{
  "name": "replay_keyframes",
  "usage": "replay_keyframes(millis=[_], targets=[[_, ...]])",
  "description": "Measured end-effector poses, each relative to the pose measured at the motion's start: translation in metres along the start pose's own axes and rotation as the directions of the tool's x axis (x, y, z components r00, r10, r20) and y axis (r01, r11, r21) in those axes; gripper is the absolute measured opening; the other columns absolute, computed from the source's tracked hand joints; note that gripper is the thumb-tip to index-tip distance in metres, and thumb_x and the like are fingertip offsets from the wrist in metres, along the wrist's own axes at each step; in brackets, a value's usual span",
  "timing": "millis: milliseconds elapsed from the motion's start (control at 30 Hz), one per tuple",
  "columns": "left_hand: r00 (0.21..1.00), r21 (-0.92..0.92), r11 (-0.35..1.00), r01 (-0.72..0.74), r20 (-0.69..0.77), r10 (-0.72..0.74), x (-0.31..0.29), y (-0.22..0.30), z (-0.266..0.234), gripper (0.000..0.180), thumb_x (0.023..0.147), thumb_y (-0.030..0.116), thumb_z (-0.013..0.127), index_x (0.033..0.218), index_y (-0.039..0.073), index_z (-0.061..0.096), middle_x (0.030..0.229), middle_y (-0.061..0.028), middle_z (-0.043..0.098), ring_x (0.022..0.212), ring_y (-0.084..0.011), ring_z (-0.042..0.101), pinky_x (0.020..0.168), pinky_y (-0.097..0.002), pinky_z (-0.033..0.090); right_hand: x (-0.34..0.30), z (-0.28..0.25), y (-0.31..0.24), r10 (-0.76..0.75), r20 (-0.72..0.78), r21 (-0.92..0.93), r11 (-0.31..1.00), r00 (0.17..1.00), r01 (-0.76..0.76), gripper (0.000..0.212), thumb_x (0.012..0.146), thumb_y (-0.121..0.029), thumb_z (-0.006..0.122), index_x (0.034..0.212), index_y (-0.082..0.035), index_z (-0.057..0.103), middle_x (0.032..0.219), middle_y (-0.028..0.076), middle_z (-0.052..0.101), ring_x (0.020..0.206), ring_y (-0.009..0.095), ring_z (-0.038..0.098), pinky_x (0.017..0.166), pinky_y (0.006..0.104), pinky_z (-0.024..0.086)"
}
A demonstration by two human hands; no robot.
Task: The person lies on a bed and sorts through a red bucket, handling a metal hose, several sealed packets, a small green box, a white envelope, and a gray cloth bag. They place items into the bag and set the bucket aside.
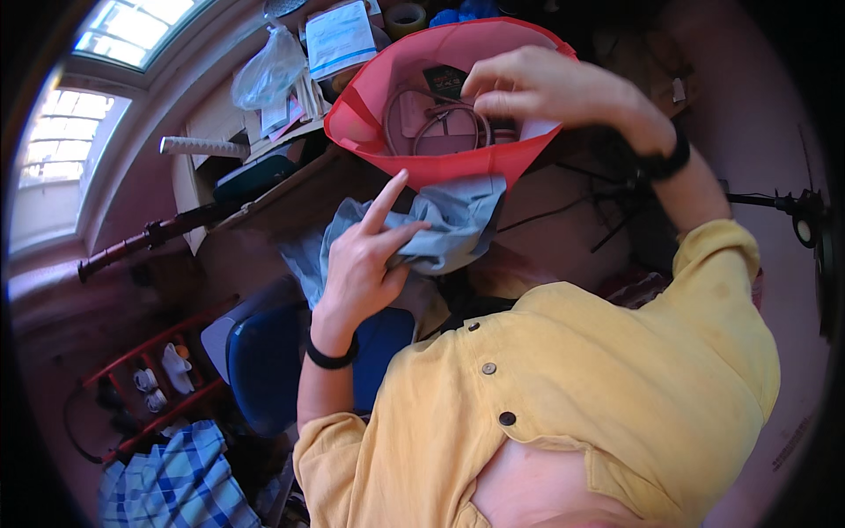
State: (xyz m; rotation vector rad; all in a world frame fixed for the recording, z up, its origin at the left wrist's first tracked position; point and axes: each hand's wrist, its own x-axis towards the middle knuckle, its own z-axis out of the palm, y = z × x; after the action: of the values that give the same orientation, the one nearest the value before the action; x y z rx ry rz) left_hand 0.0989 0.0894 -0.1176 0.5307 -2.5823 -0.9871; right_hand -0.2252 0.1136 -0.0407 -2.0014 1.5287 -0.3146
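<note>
A red bag (449, 165) stands with its mouth wide. Inside it lie a looped brownish strap (388, 123) that looks like a bag handle, a pinkish item beneath it, and a dark packet (446, 81). Over the bag's right side hangs my right hand (537, 85), slightly blurred, its bent fingers and thumb apart with nothing visible between them. Just below the bag's near edge, my left hand (359, 264) grips a crumpled grey-blue cloth (453, 224) between thumb and lower fingers. Its index finger points up toward the bag. The remaining fingers of that hand are hidden.
Left of the bag, a cluttered surface holds a clear plastic bag (268, 70), a white-and-blue packet (340, 37) and a tape roll (406, 19). A blue chair (264, 356) stands below. A red rack (172, 422) and checked cloth (180, 480) are lower left; a black stand (797, 207) is right.
</note>
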Motion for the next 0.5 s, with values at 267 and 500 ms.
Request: replay_keyframes(millis=[267, 500], targets=[[0.982, 0.035, 0.993, 0.11, 0.152, -0.114, 0.049, 0.011, 0.017, 0.037, 0.063, 0.0, 0.062, 0.098, 0.005, 0.073, 0.144, -0.0151, 0.045, 0.088, -0.0357, 0.066, 0.079, -0.0407, 0.051, 0.096, 0.033, 0.072, 0.276, 0.339, -0.537, 0.842, 0.9, -0.056, 0.024, 0.087, -0.015, 0.056, 0.097, 0.002, 0.069, 0.088, 0.018, 0.069, 0.083, 0.032, 0.067, 0.071, 0.0405, 0.053], [0.955, -0.007, 0.968, 0.253, 0.163, -0.248, 0.061, 0.012, 0.033, 0.034, 0.062, -0.002, 0.063, 0.094, 0.004, 0.071, 0.101, -0.0116, 0.057, 0.087, -0.0344, 0.062, 0.075, -0.041, 0.05, 0.157, 0.075, 0.154, 0.343, 0.351, -0.582, 0.809, 0.871, -0.084, 0.04, 0.09, -0.025, 0.056, 0.125, -0.01, 0.063, 0.129, 0.017, 0.06, 0.119, 0.033, 0.057, 0.099, 0.0403, 0.044]])
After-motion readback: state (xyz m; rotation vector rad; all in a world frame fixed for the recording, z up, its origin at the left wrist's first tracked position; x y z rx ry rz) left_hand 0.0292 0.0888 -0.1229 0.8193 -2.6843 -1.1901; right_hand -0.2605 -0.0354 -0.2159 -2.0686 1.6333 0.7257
